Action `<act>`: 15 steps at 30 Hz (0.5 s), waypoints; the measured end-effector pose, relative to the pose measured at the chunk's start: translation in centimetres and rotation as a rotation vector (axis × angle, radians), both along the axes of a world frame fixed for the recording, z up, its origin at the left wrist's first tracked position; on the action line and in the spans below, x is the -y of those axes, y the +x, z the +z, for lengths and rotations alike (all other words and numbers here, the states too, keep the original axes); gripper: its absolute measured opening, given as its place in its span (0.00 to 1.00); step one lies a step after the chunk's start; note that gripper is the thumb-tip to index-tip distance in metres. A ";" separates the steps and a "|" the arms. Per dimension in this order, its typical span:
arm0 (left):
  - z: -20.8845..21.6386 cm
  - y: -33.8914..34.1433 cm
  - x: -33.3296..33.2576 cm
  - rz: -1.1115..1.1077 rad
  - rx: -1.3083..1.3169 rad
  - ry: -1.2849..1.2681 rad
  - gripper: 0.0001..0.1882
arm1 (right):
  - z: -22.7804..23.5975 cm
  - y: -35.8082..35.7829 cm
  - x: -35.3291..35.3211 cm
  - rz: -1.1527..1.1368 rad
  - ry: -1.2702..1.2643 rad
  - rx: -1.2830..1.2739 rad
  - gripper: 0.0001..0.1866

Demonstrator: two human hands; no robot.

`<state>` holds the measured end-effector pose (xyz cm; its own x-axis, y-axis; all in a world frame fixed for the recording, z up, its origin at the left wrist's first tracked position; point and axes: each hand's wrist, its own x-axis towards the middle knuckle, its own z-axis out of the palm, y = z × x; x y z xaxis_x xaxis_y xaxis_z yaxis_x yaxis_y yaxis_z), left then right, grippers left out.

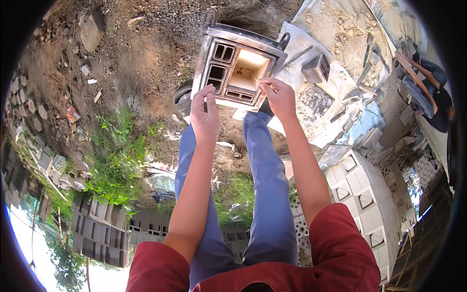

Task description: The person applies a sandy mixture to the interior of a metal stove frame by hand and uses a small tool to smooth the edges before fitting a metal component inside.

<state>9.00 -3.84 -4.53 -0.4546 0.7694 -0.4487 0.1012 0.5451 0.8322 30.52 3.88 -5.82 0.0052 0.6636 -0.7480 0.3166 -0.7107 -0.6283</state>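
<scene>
A block-shaped frame (250, 38) with dark loop handles at its far corners lies in front of me. Its face has a large opening on the right with a pale, lit inside, and smaller barred openings at the left and along the near edge. My left hand (205, 112) is at its near left corner, fingers bent, thumb apart, nothing visible between them. By the near right edge of the large opening, my right hand (279, 97) has thumb and forefinger pinched together. Whatever small thing they hold, if any, is too small to make out.
A pale sheet (318, 12) with sandy mix lies to the right, bearing a small box-shaped mould (316, 69) and long tools. Beyond it, another person (428, 87) works. Stacked pale blocks (357, 190) stand at the right, grass (116, 160) at the left.
</scene>
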 end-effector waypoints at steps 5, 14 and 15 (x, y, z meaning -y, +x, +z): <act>0.9 -0.6 -0.2 0.028 0.016 -0.012 0.12 | -1.3 -1.7 1.2 0.415 0.374 0.348 0.11; 1.1 -1.2 1.1 0.063 0.052 -0.002 0.11 | -2.4 -3.3 2.3 0.628 0.427 0.511 0.11; 1.2 -1.3 1.3 0.057 0.051 -0.012 0.11 | -2.7 -3.1 2.5 0.631 0.427 0.510 0.11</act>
